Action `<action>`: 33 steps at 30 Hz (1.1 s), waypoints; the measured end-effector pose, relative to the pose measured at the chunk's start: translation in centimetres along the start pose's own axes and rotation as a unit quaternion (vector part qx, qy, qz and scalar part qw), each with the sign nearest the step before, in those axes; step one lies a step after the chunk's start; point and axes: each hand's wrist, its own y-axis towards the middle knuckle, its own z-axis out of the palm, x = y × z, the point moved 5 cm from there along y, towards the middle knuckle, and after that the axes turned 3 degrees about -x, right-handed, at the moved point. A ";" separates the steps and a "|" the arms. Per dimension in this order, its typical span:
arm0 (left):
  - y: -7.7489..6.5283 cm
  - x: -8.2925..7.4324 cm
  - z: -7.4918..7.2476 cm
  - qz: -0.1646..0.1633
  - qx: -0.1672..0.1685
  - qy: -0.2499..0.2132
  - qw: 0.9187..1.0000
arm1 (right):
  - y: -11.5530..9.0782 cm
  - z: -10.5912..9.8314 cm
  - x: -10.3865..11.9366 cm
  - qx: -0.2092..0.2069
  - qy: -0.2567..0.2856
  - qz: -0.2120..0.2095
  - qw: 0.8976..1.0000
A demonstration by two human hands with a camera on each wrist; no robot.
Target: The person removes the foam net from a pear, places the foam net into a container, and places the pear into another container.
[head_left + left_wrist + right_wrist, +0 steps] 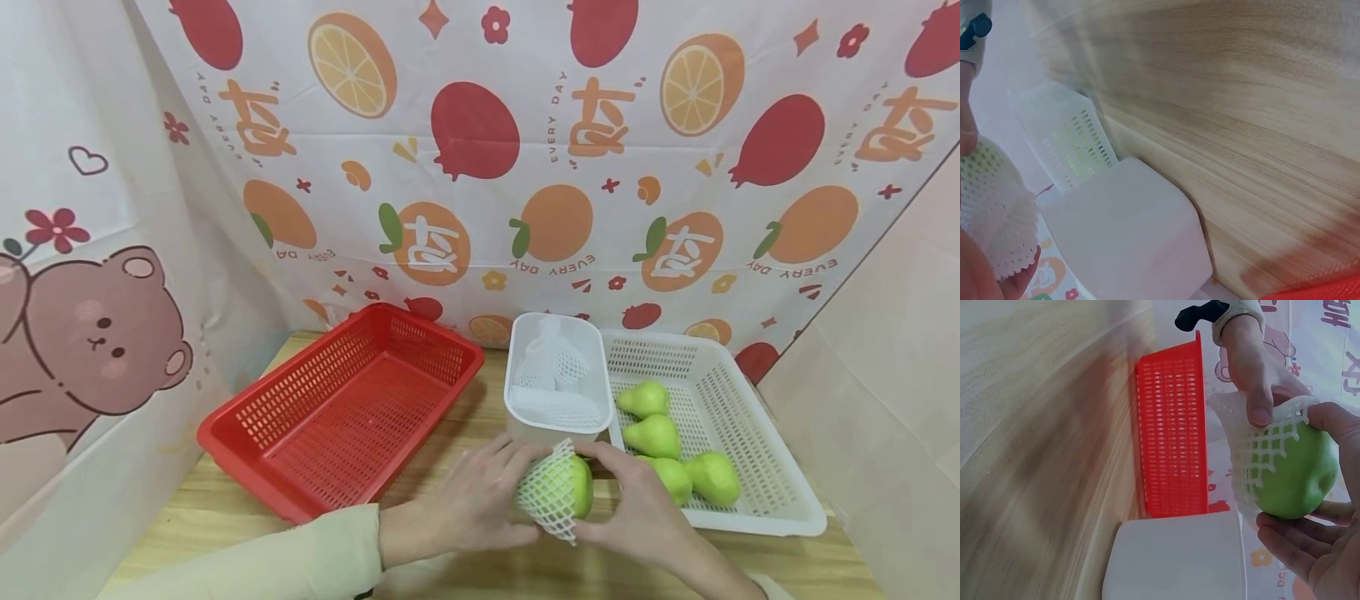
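A green pear [583, 487] is partly inside a white foam net sleeve [547, 493], held above the table between both hands. My left hand [472, 500] grips the sleeved side, its thumb lying over the mesh in the right wrist view. My right hand [637, 510] holds the bare end of the pear [1304, 478], thumb and fingers curved around it and touching the net's edge. In the left wrist view the sleeve [997, 215] covers most of the fruit.
A white bin [557, 429] with several foam nets [558, 407] stands just beyond the hands. To its right, a white basket [780, 521] contains several pears [712, 479]. At left sits a red basket [352, 433] with nothing visible inside. Printed curtains surround the wooden table [420, 575].
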 end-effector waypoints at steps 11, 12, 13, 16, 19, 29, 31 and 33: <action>0.1 0.1 -0.1 0.018 -0.006 0.028 0.999 | -0.2 -1.1 -0.5 -0.012 0.004 -0.024 1.000; 0.1 0.1 -0.2 0.022 -0.007 0.031 0.999 | -0.2 -1.2 -0.6 -0.011 0.004 -0.024 1.000; 0.1 0.2 -0.2 0.025 -0.009 0.034 0.999 | -0.3 -1.3 -0.7 -0.011 0.003 -0.023 1.000; 0.1 0.4 -0.2 0.032 -0.015 0.042 0.998 | -0.4 -1.7 -0.9 -0.014 0.001 -0.023 1.000; 0.1 0.6 -0.3 0.035 -0.022 0.047 0.998 | -0.5 -2.2 -1.1 -0.016 -0.009 -0.016 1.000; 0.3 1.6 -0.5 0.043 -0.028 0.064 0.997 | -0.9 -3.6 -1.8 -0.024 -0.015 0.004 1.000; 0.4 1.7 -0.6 0.046 -0.027 0.066 0.996 | -1.0 -3.8 -2.0 -0.030 -0.013 0.000 0.999; 0.5 1.9 -0.6 0.048 -0.024 0.065 0.996 | -1.1 -4.1 -2.3 -0.039 -0.015 -0.005 0.999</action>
